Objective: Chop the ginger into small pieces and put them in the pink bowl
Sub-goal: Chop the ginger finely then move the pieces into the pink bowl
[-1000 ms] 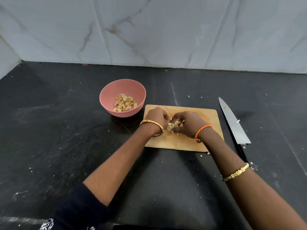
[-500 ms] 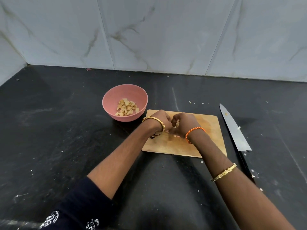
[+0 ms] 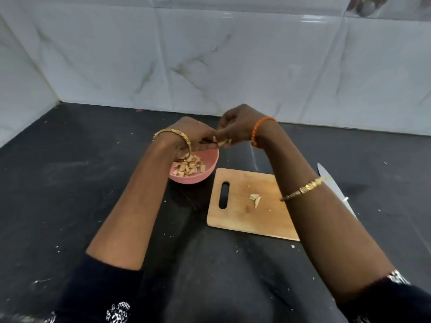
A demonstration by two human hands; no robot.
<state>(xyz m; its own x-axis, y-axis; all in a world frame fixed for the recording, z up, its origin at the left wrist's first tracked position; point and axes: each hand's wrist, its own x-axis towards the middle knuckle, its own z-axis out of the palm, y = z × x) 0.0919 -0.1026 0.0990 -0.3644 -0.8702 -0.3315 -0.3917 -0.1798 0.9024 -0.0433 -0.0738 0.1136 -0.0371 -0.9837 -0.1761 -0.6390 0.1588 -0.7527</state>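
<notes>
Both hands are up over the pink bowl [image 3: 211, 163], close together, fingers nearly touching. The left hand [image 3: 194, 131] is curled and cupped with its palm down over the bowl's far rim, and I can't tell what's inside it. The right hand [image 3: 238, 127] is curled too, and a few pale ginger bits [image 3: 222, 142] stick out from under its fingers, right above the bowl's right edge. So the right one grips ginger; the bits poke down and toward the left hand.

The bowl sits on the dark counter [image 3: 70, 194], just off the far left corner of the board [image 3: 247, 220]. It already has a heap of chopped ginger [image 3: 190, 167] in it, small chunks lying every which way, no common direction.

On the board there are a few leftover pieces [image 3: 254, 198] near the middle, well below and a bit right of the hands. The longest one runs roughly near-to-far, slightly slanted. The board's handle slot is on its left side, long axis near-to-far.

The knife [image 3: 335, 187] lies on the counter right of the board, blade tip pointing away, mostly hidden behind the right forearm. Small crumbs are scattered on the counter.
</notes>
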